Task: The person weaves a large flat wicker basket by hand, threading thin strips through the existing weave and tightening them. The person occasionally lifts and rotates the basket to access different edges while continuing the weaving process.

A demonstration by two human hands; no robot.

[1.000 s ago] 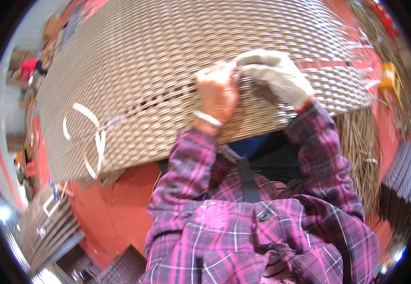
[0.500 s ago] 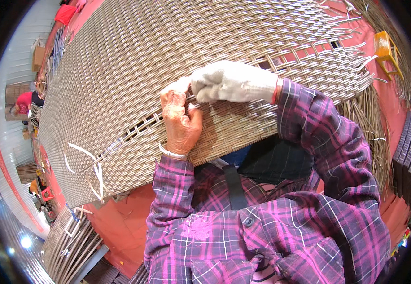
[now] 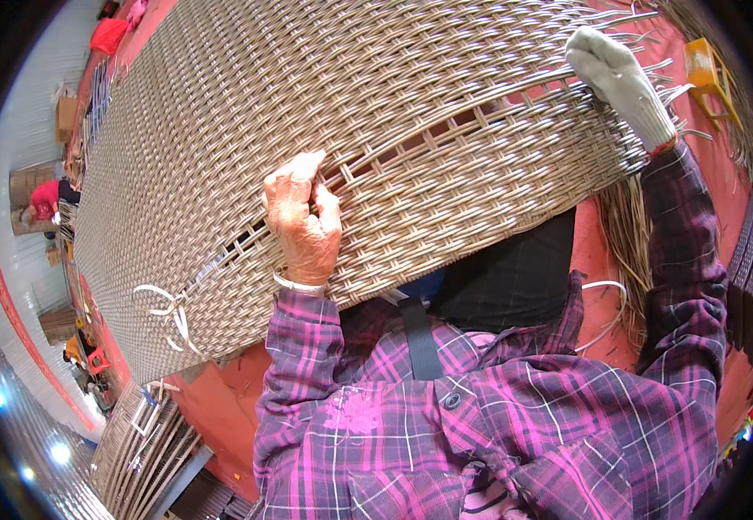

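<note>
A red floor is being partly covered by a wide, flat panel of tan-brown woven strands, which is being spread across the middle and far side, just beyond the plaid-sleeved lap. A long slot is being left open in the weave, slanting from near left to far right; thin white strips are being looped at its left end. Over the slot's middle, the bare left hand is being held curled, its grip narrow; whether a strand is being pinched cannot be told. At the panel's far right end, the white-gloved right hand is being held with its fingers together, their contents being hidden by the glove.

In judgement, the weave is best being steadied at the left while strands along the slot are being kept flat, untwisted and evenly tensioned. The panel's far edge is being cut off, and its supports are being hidden.
</note>
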